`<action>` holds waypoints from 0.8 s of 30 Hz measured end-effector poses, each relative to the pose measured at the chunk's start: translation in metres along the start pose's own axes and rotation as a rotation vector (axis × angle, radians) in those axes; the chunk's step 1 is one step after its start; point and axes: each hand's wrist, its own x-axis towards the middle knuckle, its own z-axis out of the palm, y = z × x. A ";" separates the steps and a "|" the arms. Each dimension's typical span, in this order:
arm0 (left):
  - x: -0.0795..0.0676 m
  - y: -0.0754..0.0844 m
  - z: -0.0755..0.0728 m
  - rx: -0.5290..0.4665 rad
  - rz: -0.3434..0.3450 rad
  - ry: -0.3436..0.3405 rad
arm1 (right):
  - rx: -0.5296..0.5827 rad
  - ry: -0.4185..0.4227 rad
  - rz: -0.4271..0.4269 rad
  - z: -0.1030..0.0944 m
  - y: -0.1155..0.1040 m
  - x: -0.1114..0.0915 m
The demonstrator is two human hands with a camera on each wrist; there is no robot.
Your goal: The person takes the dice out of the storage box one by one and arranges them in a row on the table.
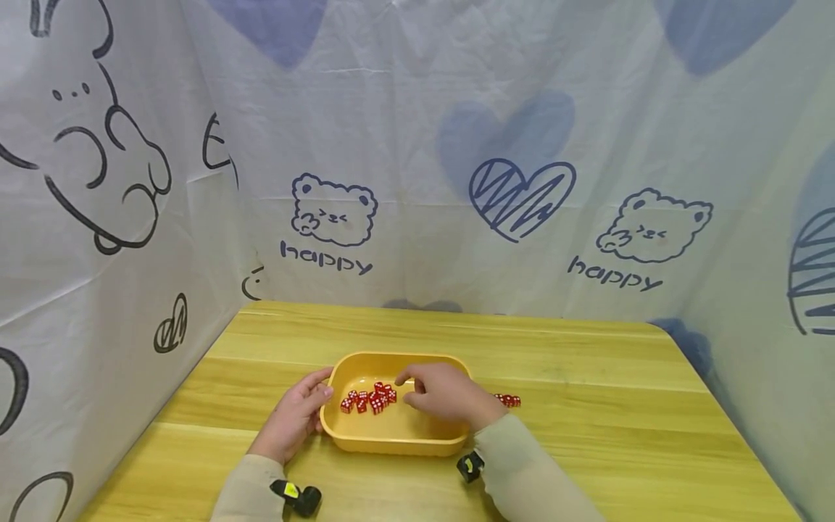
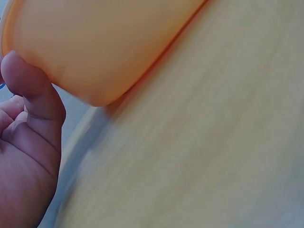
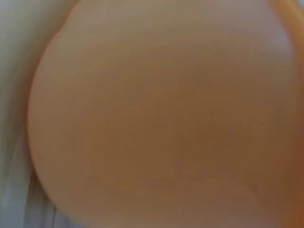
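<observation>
A yellow rectangular tray (image 1: 391,446) with raised walls holds a cluster of red dice (image 1: 377,401) with white dots in its left half. My left hand (image 1: 293,413) grips the tray's left end, thumb over the rim and the fingers outside. In the left wrist view, the thumb (image 2: 35,90) lies against the orange-looking wall of the tray (image 2: 104,57). Over the right half of the tray hovers my right hand (image 1: 450,395), index finger and thumb bent and apart, nothing visible between them. The right wrist view is filled by the blurred tray (image 3: 166,114).
Several more red dice (image 1: 509,400) lie on the wooden table (image 1: 620,420) to the right of the tray, partly hidden by the right wrist. Printed white cloth (image 1: 417,145) hangs behind the table and along both sides.
</observation>
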 end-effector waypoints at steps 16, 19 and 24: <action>0.002 -0.003 -0.001 0.001 0.017 -0.012 | -0.045 -0.092 0.050 0.019 0.010 0.019; 0.002 -0.003 -0.001 0.002 0.017 -0.012 | -0.047 -0.101 0.048 0.020 0.010 0.020; 0.002 -0.003 -0.002 0.003 0.013 -0.010 | -0.065 -0.113 0.045 0.023 0.011 0.021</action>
